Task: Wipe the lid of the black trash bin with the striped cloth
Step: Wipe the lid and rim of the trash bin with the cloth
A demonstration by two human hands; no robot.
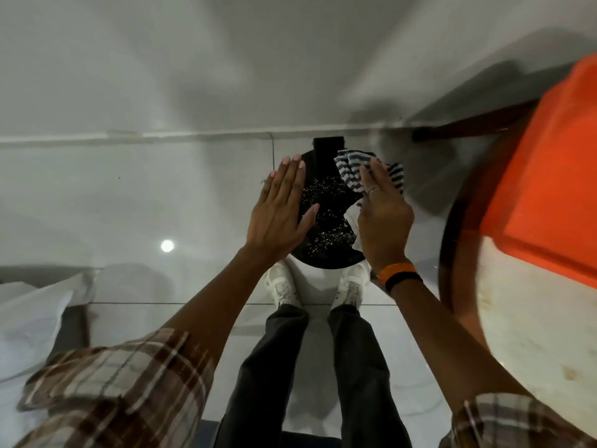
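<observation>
The round lid of the black trash bin lies below me on the floor, speckled with bright droplets or flecks, with a black hinge block at its far edge. My right hand presses flat on the striped cloth over the lid's right side; blue-and-white stripes stick out past the fingers. My left hand hovers flat with fingers together over the lid's left edge, holding nothing. The lid's left and right parts are hidden under the hands.
A round wooden-rimmed table stands close on the right with an orange box on it. White wall and skirting run behind the bin. White bedding lies at the lower left. My white shoes stand just before the bin.
</observation>
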